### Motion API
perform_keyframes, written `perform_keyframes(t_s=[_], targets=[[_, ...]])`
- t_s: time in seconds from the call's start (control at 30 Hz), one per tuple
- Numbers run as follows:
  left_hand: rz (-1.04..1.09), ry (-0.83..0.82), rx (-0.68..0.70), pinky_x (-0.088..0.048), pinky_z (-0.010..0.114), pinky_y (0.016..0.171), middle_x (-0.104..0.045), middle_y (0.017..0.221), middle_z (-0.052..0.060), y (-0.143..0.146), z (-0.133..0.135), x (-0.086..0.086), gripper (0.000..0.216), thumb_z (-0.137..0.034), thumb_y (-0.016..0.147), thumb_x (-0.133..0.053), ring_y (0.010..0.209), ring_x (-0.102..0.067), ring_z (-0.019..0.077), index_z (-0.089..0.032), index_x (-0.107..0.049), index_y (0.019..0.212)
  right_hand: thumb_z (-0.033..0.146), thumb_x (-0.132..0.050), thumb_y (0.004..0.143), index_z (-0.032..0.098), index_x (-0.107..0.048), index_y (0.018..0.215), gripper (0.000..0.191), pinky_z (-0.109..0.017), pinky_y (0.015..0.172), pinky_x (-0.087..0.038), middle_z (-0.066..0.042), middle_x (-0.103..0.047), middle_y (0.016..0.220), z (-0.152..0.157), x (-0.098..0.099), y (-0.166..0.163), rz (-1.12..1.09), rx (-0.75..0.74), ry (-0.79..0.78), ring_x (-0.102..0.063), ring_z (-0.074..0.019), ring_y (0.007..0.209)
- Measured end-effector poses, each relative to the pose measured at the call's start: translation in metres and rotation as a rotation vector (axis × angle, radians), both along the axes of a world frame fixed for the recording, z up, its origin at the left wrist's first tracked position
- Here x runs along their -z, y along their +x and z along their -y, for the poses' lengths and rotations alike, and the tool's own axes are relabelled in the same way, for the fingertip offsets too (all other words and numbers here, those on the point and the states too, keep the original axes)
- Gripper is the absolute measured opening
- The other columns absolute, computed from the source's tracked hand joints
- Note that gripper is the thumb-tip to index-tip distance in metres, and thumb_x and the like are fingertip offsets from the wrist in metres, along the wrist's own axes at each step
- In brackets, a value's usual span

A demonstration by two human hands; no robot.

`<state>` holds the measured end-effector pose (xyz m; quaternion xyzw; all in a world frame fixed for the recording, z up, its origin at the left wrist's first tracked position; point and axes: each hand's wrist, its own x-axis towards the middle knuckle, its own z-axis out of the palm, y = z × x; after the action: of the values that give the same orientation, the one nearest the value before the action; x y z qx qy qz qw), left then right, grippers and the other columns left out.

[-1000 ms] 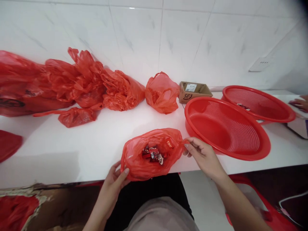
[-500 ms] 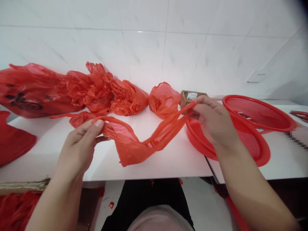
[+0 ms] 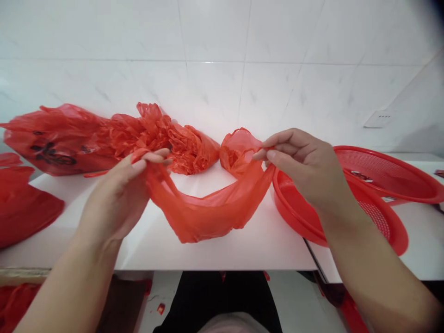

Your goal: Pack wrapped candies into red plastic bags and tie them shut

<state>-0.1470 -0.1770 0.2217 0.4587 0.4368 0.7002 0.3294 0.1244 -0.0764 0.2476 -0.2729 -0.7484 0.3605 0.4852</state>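
Stretched between my two hands above the white table is a thin red plastic bag [image 3: 211,215], its middle sagging in a curve. My left hand [image 3: 116,194] pinches one end between thumb and fingers. The other end is gripped by the fingertips of my right hand [image 3: 305,164]. Behind the held bag stands a small open red bag [image 3: 239,145] against the wall. Further left, crumpled red bags [image 3: 194,150] are heaped up, beside a large red bag with black print [image 3: 55,150].
Two red plastic baskets [image 3: 385,226] with perforated bottoms overlap on the right of the white table [image 3: 263,252]. Red plastic [image 3: 27,203] lies at the left. Below the table edge at left is a box holding red material [image 3: 17,300]. A wall socket [image 3: 378,119] is at right.
The held bag has spread from a narrow, twisted strip into a wider, smoother sag. My hands have shifted their holds on its ends. The view has tilted slightly upward.
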Motion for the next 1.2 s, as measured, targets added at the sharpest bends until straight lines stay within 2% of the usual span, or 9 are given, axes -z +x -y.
perform_keyframes(t_s=[0.13,0.2,0.3,0.4,0.57,0.77,0.9,1.07,1.2], targets=[[-0.31,-0.213,0.236,-0.054,0.031,0.073,-0.067,0.099,0.003,0.021,-0.005,-0.007,0.037,-0.031,0.084,-0.064,0.086,-0.066,0.0186,-0.029,-0.058,0.121,0.015,-0.059,0.083,0.02,-0.065,0.086,0.008,-0.027,0.068,-0.051,0.001,-0.068,0.075,0.011,-0.013,-0.017,0.14,-0.188,0.099,-0.065,-0.0127,0.073],[-0.539,-0.305,0.363,-0.052,0.027,0.065,-0.065,0.089,0.0,0.034,-0.011,-0.007,0.039,-0.028,0.079,-0.069,0.077,-0.063,0.0165,-0.027,-0.058,0.117,0.015,-0.057,0.083,0.018,-0.065,0.085,0.008,-0.025,0.065,-0.05,0.002,-0.066,0.074,0.017,-0.019,-0.032,0.197,-0.323,0.132,-0.062,-0.0107,0.069],[-0.702,-0.309,0.505,-0.049,0.026,0.06,-0.059,0.08,0.0,0.052,-0.025,-0.004,0.015,-0.028,0.079,-0.066,0.075,-0.057,0.0164,-0.02,-0.062,0.091,0.017,-0.055,0.086,0.018,-0.064,0.088,0.009,-0.026,0.068,-0.049,0.003,-0.065,0.075,0.021,-0.021,-0.054,0.232,-0.482,0.173,-0.06,-0.0096,0.07],[-0.629,-0.358,0.499,-0.048,0.025,0.057,-0.047,0.068,-0.002,0.056,-0.034,-0.001,0.02,-0.036,0.087,-0.055,0.061,-0.046,0.0115,-0.019,-0.06,0.079,0.019,-0.055,0.088,0.021,-0.062,0.096,0.011,-0.028,0.077,-0.05,0.001,-0.064,0.082,0.012,-0.007,-0.064,0.204,-0.458,0.17,-0.061,-0.0116,0.08],[-0.422,-0.499,0.534,-0.047,0.026,0.059,-0.019,0.052,-0.009,0.04,-0.033,0.005,0.042,-0.053,0.094,-0.041,0.046,-0.021,0.0075,-0.018,-0.058,0.075,0.012,-0.054,0.084,0.024,-0.055,0.11,0.028,-0.03,0.081,-0.051,-0.001,-0.062,0.096,-0.008,0.037,-0.052,0.167,-0.36,0.037,-0.061,-0.0127,0.087],[-0.355,-0.482,0.485,-0.046,0.026,0.059,-0.038,0.053,-0.007,0.03,-0.029,0.013,0.039,-0.055,0.094,-0.04,0.048,-0.035,0.0095,-0.02,-0.058,0.09,0.012,-0.052,0.083,0.021,-0.052,0.096,0.015,-0.028,0.076,-0.05,0.001,-0.056,0.085,0.004,0.048,-0.043,0.03,-0.293,-0.004,-0.057,-0.0103,0.079],[-0.393,-0.482,0.563,-0.045,0.027,0.059,-0.037,0.054,-0.007,0.032,-0.022,0.011,0.041,-0.053,0.095,-0.038,0.048,-0.033,0.009,-0.019,-0.057,0.084,0.015,-0.057,0.082,0.023,-0.055,0.103,0.022,-0.03,0.081,-0.05,0.0,-0.06,0.095,0.01,0.049,-0.05,0.119,-0.23,0.088,-0.059,-0.013,0.09],[-0.371,-0.469,0.545,-0.039,0.025,0.054,-0.048,0.057,-0.002,0.036,-0.018,0.01,0.043,-0.052,0.095,-0.042,0.053,-0.044,0.0103,-0.017,-0.058,0.074,0.011,-0.055,0.083,0.023,-0.054,0.094,0.016,-0.029,0.077,-0.051,0.0,-0.059,0.089,0.018,0.052,-0.052,0.014,-0.21,0.102,-0.058,-0.0118,0.082],[-0.257,-0.412,0.589,-0.044,0.025,0.056,-0.062,0.069,0.003,0.032,-0.018,0.007,0.036,-0.045,0.095,-0.045,0.056,-0.05,0.0107,-0.016,-0.063,0.086,0.009,-0.057,0.083,0.025,-0.056,0.094,0.019,-0.03,0.078,-0.051,-0.001,-0.06,0.089,0.035,0.043,-0.037,0.005,-0.351,0.135,-0.059,-0.0138,0.084]])
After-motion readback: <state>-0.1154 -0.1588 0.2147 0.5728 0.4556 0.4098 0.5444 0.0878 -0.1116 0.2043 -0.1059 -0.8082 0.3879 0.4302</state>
